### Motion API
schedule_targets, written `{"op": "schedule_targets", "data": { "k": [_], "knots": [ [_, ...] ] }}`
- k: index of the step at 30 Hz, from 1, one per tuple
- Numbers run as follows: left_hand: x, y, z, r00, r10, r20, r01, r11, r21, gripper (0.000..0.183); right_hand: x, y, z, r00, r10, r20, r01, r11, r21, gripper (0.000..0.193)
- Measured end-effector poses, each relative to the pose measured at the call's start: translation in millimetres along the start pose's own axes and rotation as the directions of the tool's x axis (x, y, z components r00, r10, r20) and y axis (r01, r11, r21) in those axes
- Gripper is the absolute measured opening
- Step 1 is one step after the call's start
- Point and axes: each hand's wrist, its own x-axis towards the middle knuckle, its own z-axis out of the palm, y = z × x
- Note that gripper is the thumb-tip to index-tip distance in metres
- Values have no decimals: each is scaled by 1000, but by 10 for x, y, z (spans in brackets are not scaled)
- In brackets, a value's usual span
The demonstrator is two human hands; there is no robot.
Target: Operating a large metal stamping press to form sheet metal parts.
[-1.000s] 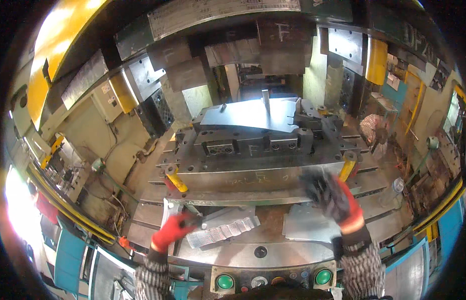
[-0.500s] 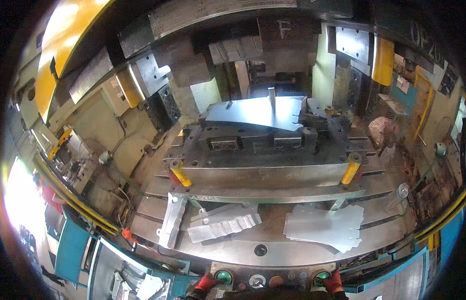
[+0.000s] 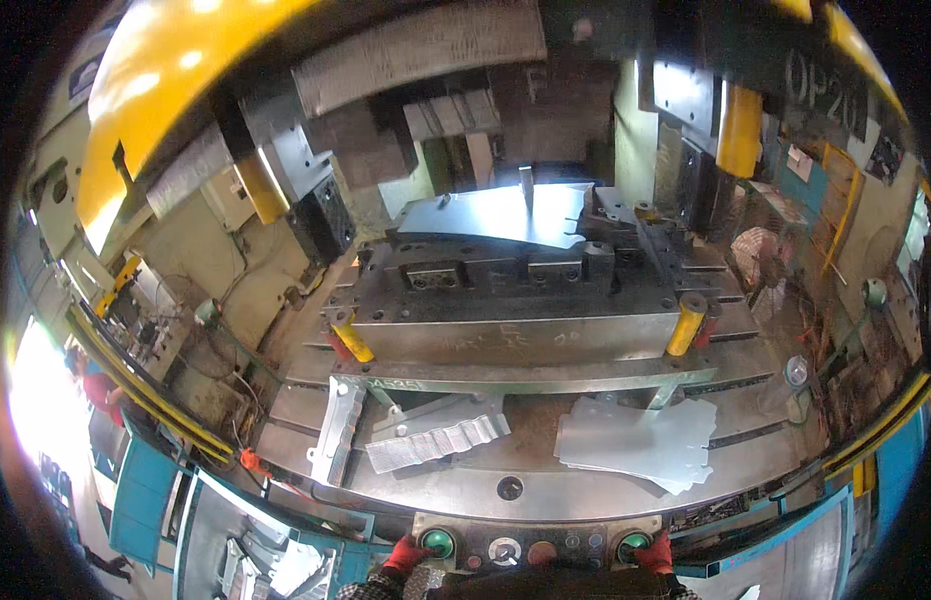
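Note:
My left hand [image 3: 408, 554], in a red glove, rests at the left green push button [image 3: 439, 543] on a control panel [image 3: 482, 535]. In a matching glove, my right hand [image 3: 658, 553] reaches onto the right green push button [image 3: 634, 545] from its outer side. Most fingers of both hands are hidden or too small to make out. Beyond the panel, a flat sheet-metal blank [image 3: 486, 217] lies on the dark lower die [image 3: 501, 295] of a press. The upper die [image 3: 576, 115] hangs above it, with a gap between.
Formed metal parts [image 3: 438, 443] and a stack of flat blanks [image 3: 641, 443] lie on the press bed [image 3: 426, 492]. Yellow posts [image 3: 689, 325] stand at the die's front corners. A bin of metal pieces [image 3: 276, 570] is at lower left. Another person [image 3: 764, 255] is beyond the press, right.
The upper die has come down closer to the lower die. My view has shifted slightly. Both hands stay at the green buttons, and the blank keeps its place on the die.

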Motion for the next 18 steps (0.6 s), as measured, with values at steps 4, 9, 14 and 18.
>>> {"op": "schedule_targets", "data": {
  "k": [4, 9, 14, 18],
  "knots": [
    [13, 83, -10, 980, -184, 76, 187, 982, -40, 46, 92, 112, 69, 1000, 7, -12, -8, 1000, -18, 123],
    [42, -10, -6, 995, -70, 77, 72, 997, -26, 54, 67, 108, 68, 1000, -10, 5, 10, 1000, -2, 122],
    [232, -506, 8, 995, -70, 66, 74, 996, -58, 52, -7, 44, 47, 999, -50, -9, 51, 995, 87, 109],
    [352, -614, 38, 995, 59, 82, -63, 997, 52, 52, -52, 7, 14, 998, -45, -48, 46, 998, 31, 107]
  ]
}}
